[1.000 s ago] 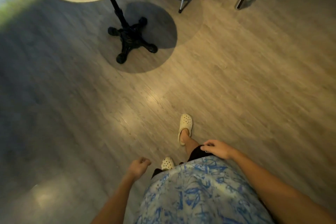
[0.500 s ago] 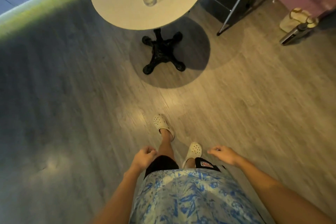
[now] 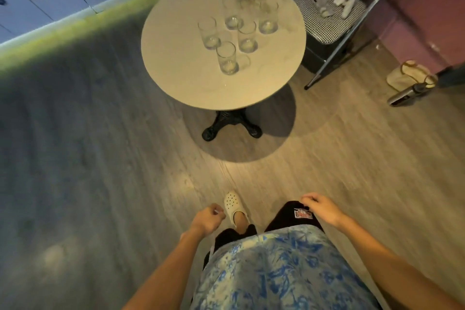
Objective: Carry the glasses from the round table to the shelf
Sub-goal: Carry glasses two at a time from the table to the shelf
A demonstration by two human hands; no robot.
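Ahead on the round table (image 3: 176, 63), five glasses (image 3: 227, 59) stand mid-top; both hands (image 3: 207, 219) hang empty, loosely curled.

Round table (image 3: 176, 63): we find its near and left edges bare, open to reach. Five glasses (image 3: 227, 58) cluster mid-top toward the far right edge, close together; chair (image 3: 327, 15) flanks the right edge.

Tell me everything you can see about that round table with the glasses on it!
The round table has a pale, cream-coloured top that looks smooth and a little marbled. It stands level on one black post with spreading black feet on the wooden floor, casting a round shadow. Five clear, empty glasses stand upright on it, clustered toward the far right side. Something dried and twiggy lies blurred near the far edge. A metal-framed chair stands beside it. No hands touch it.
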